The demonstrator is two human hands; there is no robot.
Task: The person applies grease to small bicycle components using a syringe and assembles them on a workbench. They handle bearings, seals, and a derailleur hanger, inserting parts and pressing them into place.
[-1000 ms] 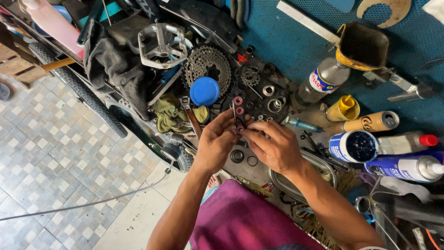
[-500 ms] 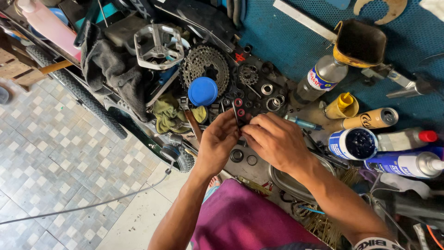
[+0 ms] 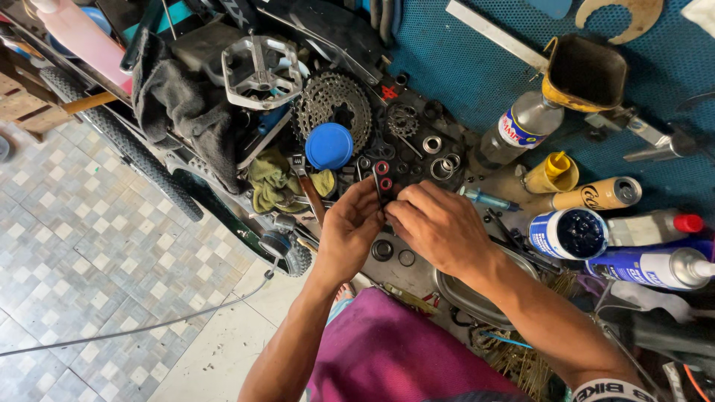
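Between both hands, over the cluttered workbench (image 3: 447, 67), sits a small black derailleur cage with two red pulley wheels (image 3: 383, 177). The left hand (image 3: 348, 231) pinches its lower end, fingers closed on it; the right hand (image 3: 439, 227) grips its side with curled fingertips. It looks partly assembled, wheels seated, though any fasteners are hidden. Just beyond lie a blue cap (image 3: 328, 146), a cassette (image 3: 333, 100), loose bearings (image 3: 442, 165) and a flat pedal (image 3: 261, 71).
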